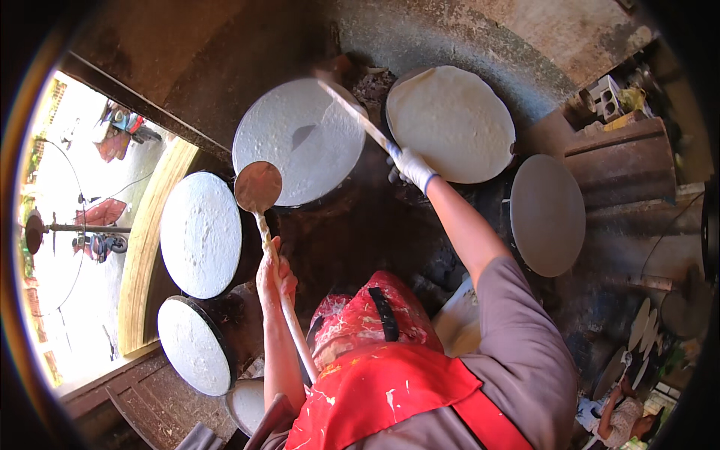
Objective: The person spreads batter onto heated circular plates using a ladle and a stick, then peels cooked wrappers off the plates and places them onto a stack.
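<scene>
My bare left hand (pixel 277 279) grips the pale handle of a long tool whose round brown head (pixel 258 185) overlaps the near left rim of a round griddle in view. A thin pale batter layer (pixel 270 126) covers most of that griddle, with a dark bare patch near its middle. My right hand (pixel 415 169), in a white glove with dark fingertips, is closed around a flat wooden stick (pixel 355 115). The stick reaches over the griddle's right side. Just beyond the right hand, a large pale flatbread sheet (pixel 450 124) lies on another round griddle, its upper left edge lifted.
Two batter-coated griddles (pixel 201 235) (pixel 194 346) stand at left, and a bare grey griddle (pixel 547 215) at right. A sooty wall (pixel 427 39) curves behind. A brown metal sheet (pixel 621 160) lies far right. Another person (pixel 621 413) works at lower right.
</scene>
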`<state>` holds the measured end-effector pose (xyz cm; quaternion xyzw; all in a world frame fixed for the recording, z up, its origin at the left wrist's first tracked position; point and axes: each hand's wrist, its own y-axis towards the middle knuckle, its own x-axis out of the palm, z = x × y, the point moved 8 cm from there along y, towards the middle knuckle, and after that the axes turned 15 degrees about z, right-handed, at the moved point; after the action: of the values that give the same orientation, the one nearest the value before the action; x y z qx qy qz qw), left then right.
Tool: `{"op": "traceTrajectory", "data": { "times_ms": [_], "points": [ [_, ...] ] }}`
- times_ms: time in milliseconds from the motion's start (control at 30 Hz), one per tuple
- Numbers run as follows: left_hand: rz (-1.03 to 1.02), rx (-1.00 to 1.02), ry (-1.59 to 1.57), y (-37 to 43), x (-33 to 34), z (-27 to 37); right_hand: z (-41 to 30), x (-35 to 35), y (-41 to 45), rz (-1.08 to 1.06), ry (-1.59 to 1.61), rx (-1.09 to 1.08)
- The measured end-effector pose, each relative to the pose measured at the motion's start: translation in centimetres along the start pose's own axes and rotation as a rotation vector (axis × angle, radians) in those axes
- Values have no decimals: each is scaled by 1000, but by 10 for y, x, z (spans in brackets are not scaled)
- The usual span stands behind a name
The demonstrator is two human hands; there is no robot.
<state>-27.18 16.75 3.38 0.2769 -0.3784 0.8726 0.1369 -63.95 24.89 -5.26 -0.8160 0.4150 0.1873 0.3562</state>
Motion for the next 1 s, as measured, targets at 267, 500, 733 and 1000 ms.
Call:
{"op": "traceTrajectory", "data": {
  "times_ms": [267,500,733,1000],
  "points": [
    [-27,24,4,6,-5,32,-52,-9,-23,368,-121,-705],
    [-37,-22,-60,12,-4,31,-68,42,-65,267,-173,-726],
    [-56,-63,-59,13,1,22,-32,23,-88,355,230,-628],
    [-75,-65,-87,3,7,15,-26,18,-44,292,480,-507]
  ]
}}
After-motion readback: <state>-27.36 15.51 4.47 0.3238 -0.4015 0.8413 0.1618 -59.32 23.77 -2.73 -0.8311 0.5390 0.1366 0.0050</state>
